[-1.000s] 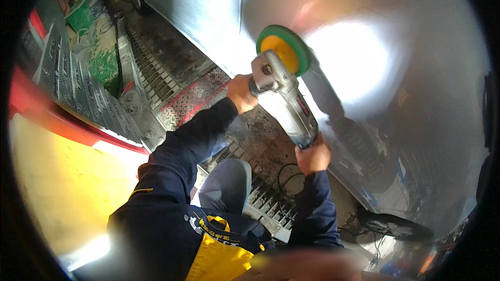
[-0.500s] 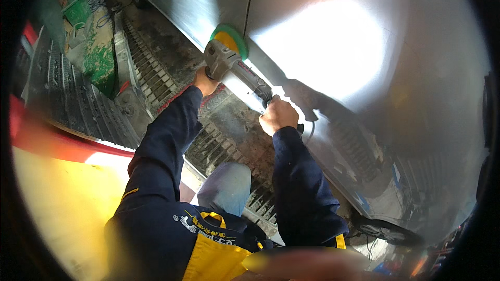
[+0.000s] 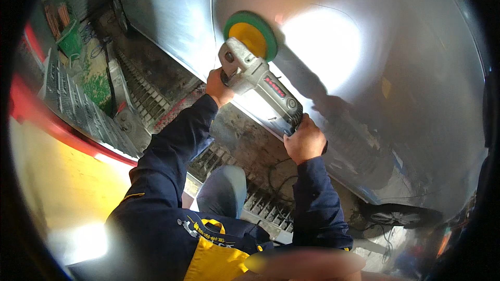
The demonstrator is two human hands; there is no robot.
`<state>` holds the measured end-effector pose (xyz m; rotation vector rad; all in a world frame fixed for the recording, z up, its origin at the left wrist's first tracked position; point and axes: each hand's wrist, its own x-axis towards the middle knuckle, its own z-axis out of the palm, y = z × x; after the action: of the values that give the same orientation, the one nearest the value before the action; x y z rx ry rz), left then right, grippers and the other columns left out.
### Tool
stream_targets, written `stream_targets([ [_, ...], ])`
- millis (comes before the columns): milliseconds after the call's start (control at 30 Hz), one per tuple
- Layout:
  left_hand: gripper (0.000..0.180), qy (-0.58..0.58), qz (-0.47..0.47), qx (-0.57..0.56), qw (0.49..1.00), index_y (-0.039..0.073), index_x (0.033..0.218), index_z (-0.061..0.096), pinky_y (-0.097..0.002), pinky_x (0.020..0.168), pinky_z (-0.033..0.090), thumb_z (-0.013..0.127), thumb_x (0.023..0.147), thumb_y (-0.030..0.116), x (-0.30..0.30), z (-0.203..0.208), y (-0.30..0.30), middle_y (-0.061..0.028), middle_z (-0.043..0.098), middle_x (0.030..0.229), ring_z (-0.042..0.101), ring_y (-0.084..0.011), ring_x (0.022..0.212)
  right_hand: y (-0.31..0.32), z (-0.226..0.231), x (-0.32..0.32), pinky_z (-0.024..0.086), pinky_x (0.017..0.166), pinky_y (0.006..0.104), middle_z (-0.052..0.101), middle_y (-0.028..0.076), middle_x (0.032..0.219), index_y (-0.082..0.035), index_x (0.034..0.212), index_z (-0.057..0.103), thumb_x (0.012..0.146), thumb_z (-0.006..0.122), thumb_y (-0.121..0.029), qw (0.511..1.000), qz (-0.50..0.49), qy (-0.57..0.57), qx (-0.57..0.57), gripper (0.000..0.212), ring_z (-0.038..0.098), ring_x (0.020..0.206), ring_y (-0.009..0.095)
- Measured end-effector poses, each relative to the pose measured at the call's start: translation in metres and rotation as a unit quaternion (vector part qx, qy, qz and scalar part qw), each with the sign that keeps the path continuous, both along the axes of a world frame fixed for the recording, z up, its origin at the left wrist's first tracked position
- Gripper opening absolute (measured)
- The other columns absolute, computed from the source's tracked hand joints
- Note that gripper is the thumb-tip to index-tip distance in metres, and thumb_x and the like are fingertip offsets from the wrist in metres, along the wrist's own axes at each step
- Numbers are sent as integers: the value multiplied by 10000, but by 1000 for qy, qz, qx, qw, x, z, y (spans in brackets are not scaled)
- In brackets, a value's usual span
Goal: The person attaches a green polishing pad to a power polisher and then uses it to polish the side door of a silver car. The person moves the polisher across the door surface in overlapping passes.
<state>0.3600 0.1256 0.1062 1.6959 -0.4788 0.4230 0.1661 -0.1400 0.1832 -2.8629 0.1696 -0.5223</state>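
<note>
Both my hands are closed on a grey electric car polisher [image 3: 265, 88]. My left hand [image 3: 219, 88] wraps the side handle by the gear head, and my right hand [image 3: 305, 141] grips the rear of the body. At its far end is a round pad with a green rim and a yellow middle [image 3: 250, 32]. The pad lies against, or very close to, the grey car door panel [image 3: 333, 0]; I cannot tell if it touches. A bright patch of light and the polisher's shadow fall on the panel.
Car wheels show at the upper left [image 3: 119, 9] and lower right [image 3: 398, 215]. Below the car's side run metal floor grates [image 3: 143, 86]. A green basket [image 3: 70, 40] stands at the far left, near a ribbed metal ramp [image 3: 86, 101]. A dark cable [image 3: 276, 177] lies near my knee.
The polisher and both hands have shifted right across the view. The pad now sits right of the door seam, turned to show more of its yellow middle. My right hand is also lower.
</note>
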Motion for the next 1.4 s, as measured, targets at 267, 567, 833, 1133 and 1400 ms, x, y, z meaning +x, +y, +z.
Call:
stream_targets([
  [267,270,-126,37,245,961,85,1018,731,-526,782,586,764,833,278,-105,121,-92,-189,761,903,733,-434,880,-65,-11,-91,598,845,498,771,217,1004,-46,1138,695,669,912,-174,982,-44,-105,153,532,749,961,434],
  [567,268,-177,6,287,941,95,1075,732,-521,734,595,693,895,290,-119,155,-121,-155,774,892,756,-400,830,-76,-23,-110,606,840,439,786,228,989,-2,1095,717,720,867,-121,957,-50,-135,251,421,781,954,403],
  [833,379,-94,84,276,953,107,988,766,-484,779,596,748,862,464,-46,132,-26,-178,766,893,743,-410,890,-11,-26,-19,622,824,489,782,209,1032,-58,1207,699,730,863,-182,980,25,-131,147,519,764,957,421],
  [1133,459,-66,154,82,983,-60,1037,744,-403,861,603,949,764,247,44,60,92,-214,802,1012,791,-312,991,82,0,85,608,837,508,777,183,969,-60,1096,695,720,865,-248,994,62,-30,83,454,750,920,408],
  [1400,401,74,173,108,976,-32,1019,739,-451,869,611,879,838,296,81,-17,141,-226,800,1014,778,-385,1027,112,27,115,604,826,488,762,163,991,-42,961,764,858,688,-263,985,126,108,-57,255,751,960,369],
])
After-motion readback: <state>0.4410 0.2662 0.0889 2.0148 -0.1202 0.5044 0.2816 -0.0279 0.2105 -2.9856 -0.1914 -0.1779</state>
